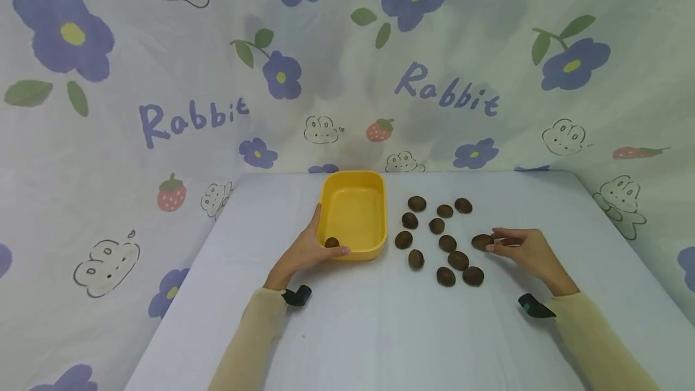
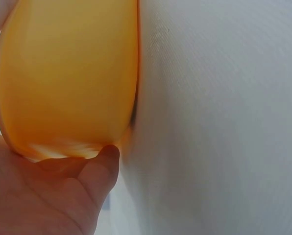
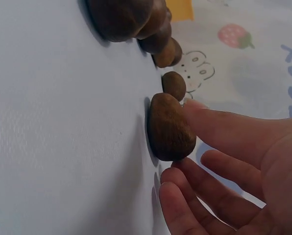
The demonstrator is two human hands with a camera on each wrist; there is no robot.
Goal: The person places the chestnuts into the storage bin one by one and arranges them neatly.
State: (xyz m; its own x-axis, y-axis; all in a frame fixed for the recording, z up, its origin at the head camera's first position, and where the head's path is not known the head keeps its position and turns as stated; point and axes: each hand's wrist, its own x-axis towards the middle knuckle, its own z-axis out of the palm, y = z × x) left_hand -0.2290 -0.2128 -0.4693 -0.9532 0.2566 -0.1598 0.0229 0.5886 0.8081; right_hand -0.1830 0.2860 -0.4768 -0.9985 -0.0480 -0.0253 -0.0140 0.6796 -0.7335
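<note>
The right grip (image 1: 529,252) pinches 1 nut (image 1: 482,242) between thumb and fingertips, nearly closed around it, with the nut down at the tabletop (image 1: 380,330). Its rounded shell could slip from so light a hold and roll into the 11 loose nuts (image 1: 447,243) beside it. The left grip (image 1: 312,249) clasps the box (image 1: 355,216) at its near left corner; an uneven pull there could tip it, rolling the 1 inner nut (image 1: 332,242) about.
</note>
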